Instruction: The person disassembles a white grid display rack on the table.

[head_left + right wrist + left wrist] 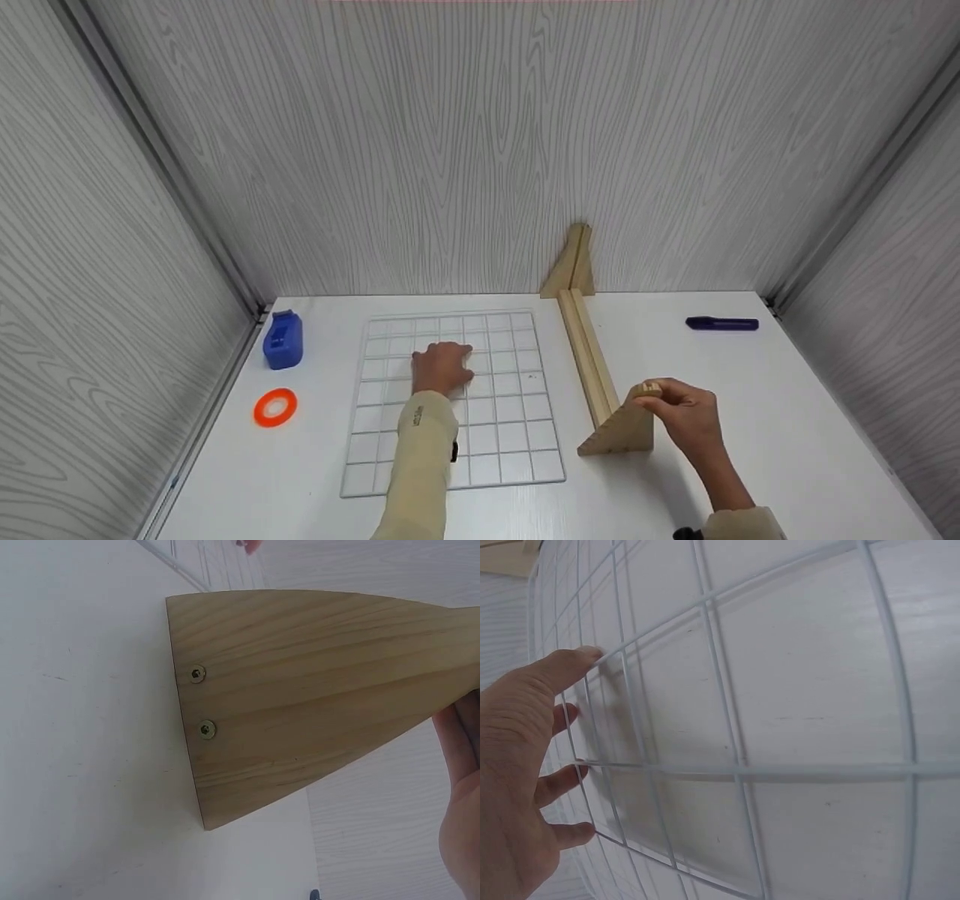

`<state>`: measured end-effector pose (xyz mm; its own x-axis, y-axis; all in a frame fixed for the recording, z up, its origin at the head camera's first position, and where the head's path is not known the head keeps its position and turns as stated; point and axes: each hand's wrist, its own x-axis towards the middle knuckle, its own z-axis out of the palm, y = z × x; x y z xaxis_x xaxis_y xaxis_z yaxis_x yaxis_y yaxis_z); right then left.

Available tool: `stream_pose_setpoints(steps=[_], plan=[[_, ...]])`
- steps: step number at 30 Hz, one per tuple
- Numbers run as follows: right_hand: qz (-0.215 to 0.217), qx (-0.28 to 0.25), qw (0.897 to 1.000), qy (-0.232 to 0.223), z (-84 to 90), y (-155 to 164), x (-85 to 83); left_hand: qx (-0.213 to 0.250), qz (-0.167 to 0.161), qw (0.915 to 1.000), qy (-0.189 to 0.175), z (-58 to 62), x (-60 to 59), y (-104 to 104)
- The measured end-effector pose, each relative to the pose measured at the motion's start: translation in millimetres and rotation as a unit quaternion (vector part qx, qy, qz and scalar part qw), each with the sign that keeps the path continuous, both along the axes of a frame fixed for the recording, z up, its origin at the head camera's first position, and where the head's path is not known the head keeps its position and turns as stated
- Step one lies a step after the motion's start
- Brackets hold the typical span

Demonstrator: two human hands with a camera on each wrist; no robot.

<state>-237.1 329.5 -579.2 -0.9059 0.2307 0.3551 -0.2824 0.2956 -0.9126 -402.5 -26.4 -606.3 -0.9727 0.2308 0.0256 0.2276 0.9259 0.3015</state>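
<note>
From the head camera, your left hand (442, 367) lies flat, fingers straight, on the white wire grid panel (517, 427) at the centre of the white desk (787, 450). At four o'clock from it, your right hand (686, 416) pinches the top of the near triangular end of the long pale wooden stand (592, 360), which runs away to twelve o'clock. A blue box-shaped tape measure (283, 340) and an orange tape ring (275, 407) sit at nine o'clock, and a dark purple marker (721, 323) at two o'clock.

Your left wrist camera shows the fingers (562, 671) spread wide, pressing on the grid wires (735, 772).

Your right wrist camera shows the triangular wooden end (300, 697) with two screws (202, 701), its edge touching the desk; your fingers (461, 765) are at three o'clock.
</note>
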Motion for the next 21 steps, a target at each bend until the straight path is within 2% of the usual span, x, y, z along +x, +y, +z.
stream_pose_setpoints(steps=[3, 7, 11, 21], plan=[[0.008, -0.007, 1.0, 0.005, -0.5, -2.6, 0.2, 0.006, -0.005, 1.0, -0.006, 1.3, 0.3, -0.7], [0.015, -0.009, 1.0, 0.021, -1.1, -4.3, 1.1, 0.021, -0.006, 0.9993, -0.031, 2.0, 1.0, -0.8], [0.02, -0.009, 0.999, 0.029, -1.7, -4.8, 0.5, 0.013, -0.007, 0.9987, -0.048, 1.1, -0.2, -0.8], [0.022, -0.006, 0.999, 0.033, -2.0, -7.1, -5.6, 0.015, 0.003, 0.9993, -0.034, -2.4, 1.9, -2.5]])
